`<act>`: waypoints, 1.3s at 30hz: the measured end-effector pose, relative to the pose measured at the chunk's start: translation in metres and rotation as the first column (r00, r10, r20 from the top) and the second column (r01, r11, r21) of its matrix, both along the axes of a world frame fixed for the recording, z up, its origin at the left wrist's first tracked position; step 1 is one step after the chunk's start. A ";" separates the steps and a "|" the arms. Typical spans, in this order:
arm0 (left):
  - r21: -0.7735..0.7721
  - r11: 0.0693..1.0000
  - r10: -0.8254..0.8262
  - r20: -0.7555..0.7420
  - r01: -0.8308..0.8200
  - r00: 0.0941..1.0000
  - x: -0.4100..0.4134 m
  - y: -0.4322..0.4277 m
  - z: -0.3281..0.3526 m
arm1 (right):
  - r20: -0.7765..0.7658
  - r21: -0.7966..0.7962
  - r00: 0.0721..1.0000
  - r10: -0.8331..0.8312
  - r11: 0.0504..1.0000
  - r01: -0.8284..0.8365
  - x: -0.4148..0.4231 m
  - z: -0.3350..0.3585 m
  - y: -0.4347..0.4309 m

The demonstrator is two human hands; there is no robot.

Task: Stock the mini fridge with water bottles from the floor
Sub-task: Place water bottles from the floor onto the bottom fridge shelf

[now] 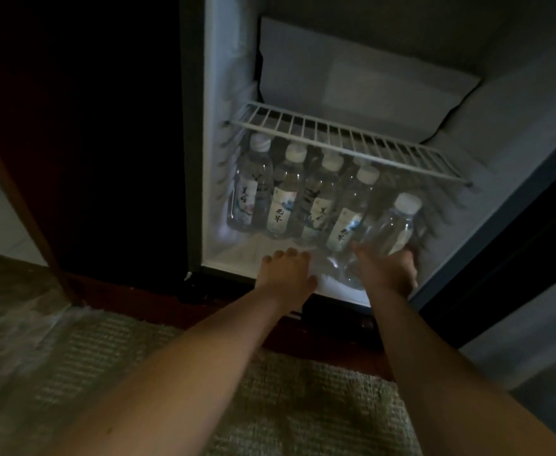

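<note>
Clear, glossy plastic water bottles (290,195) with matt white caps and paper-like printed labels stand under a white coated wire shelf (345,143) inside a smooth white plastic-lined mini fridge (214,93); a coarse woven rug (303,406) covers the floor.

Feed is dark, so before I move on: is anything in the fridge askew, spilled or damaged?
One thing: the bottle in the right hand leans left, not yet upright like the row of standing bottles under the wire shelf. The left hand rests at the fridge floor's front edge. No spill or damage visible.
</note>
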State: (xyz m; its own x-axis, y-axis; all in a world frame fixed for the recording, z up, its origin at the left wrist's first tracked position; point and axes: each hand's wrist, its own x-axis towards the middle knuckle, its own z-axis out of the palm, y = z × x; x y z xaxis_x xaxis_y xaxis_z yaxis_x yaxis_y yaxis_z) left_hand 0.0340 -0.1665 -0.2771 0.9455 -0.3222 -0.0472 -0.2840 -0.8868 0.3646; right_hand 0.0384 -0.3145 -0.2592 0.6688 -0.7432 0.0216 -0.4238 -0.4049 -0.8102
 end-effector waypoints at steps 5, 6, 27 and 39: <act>0.184 0.983 -0.045 0.138 0.019 0.989 0.014 0.005 -0.015 | -0.042 -0.056 0.999 -0.002 0.998 0.000 0.027 0.003 -0.008; 0.226 0.974 -0.064 0.167 0.024 0.984 0.014 0.004 -0.017 | -0.035 -0.035 0.999 0.026 0.999 -0.028 0.033 0.003 -0.011; 0.265 0.963 -0.125 0.285 0.048 0.950 0.023 -0.001 -0.020 | -0.086 -0.076 0.990 0.111 0.990 -0.118 0.080 -0.007 -0.035; 0.232 0.971 -0.103 0.223 0.050 0.969 0.021 -0.001 -0.018 | 0.031 0.295 0.971 0.237 0.926 -0.235 0.064 -0.007 -0.016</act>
